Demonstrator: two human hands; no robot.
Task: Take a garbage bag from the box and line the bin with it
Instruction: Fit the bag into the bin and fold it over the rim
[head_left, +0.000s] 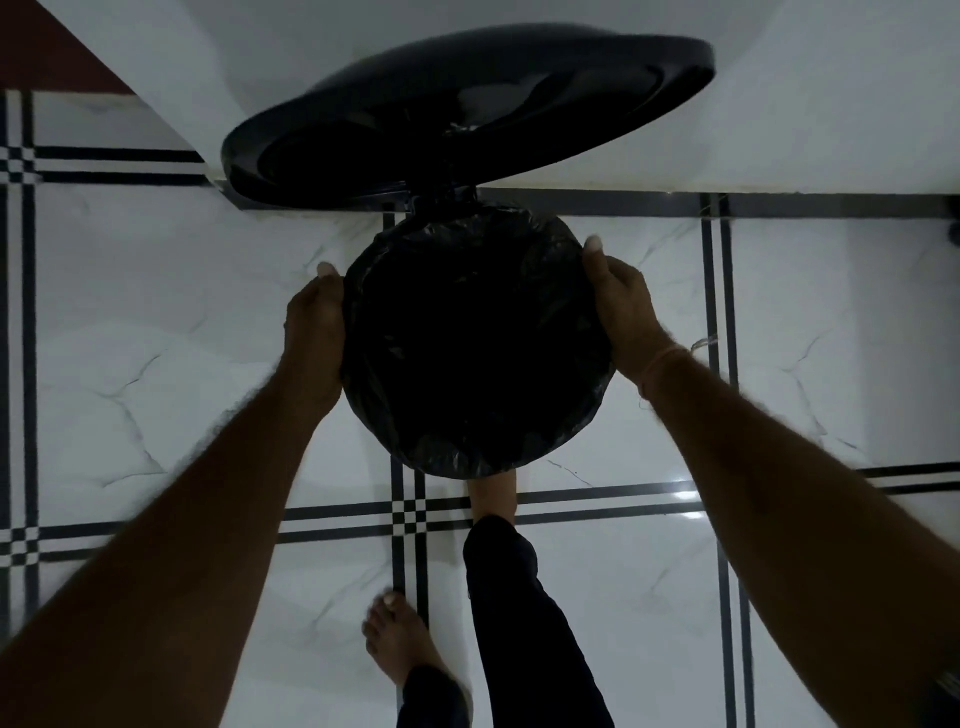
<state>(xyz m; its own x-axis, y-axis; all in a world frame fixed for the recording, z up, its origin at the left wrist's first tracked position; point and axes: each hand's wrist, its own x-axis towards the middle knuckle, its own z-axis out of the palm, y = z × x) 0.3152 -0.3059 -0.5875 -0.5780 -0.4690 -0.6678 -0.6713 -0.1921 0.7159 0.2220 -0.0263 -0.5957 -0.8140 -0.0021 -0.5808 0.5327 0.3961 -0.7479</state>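
Left hand (317, 322) is clamped on the left side of the bin (423, 203) and right hand (621, 306) on the right side. Both hold the rim through the bag (467, 338), thumbs lying along the outside edge and pointing away from me. The other fingers are tucked under the edge, so I can't see how far they curl.

The black bag is in the bin, with its mouth folded over the rim all the way round, a bit wrinkly at the edges. Inside it's just dark.

The lid (467, 114) is standing open behind the bin, hinged at the far edge and tipped back against the white wall (779, 104), so there's basically no room behind.

Left and right of the bin it's open tiled floor (182, 312) with dark stripe lines. One bare foot (493, 496) is tucked right under the bin's near edge. The other foot (397, 642) is planted well back from the bin.
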